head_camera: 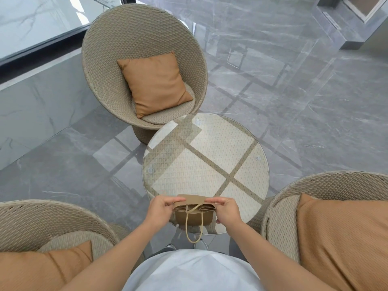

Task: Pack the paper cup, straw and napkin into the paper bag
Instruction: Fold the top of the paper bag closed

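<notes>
A small brown paper bag (195, 217) stands at the near edge of the round glass-topped wicker table (207, 160). My left hand (161, 208) pinches the bag's top rim on its left side. My right hand (225, 210) pinches the rim on the right side. The bag's mouth is drawn nearly flat between the two hands. One twisted paper handle (194, 229) hangs down over the bag's front, past the table edge. No paper cup, straw or napkin shows anywhere; the inside of the bag is hidden.
Three round wicker chairs with orange cushions surround the table: one beyond it (144, 66), one at my lower left (42, 238), one at my lower right (327, 217). The floor is glossy grey marble tile (294, 91). A glass wall runs along the upper left.
</notes>
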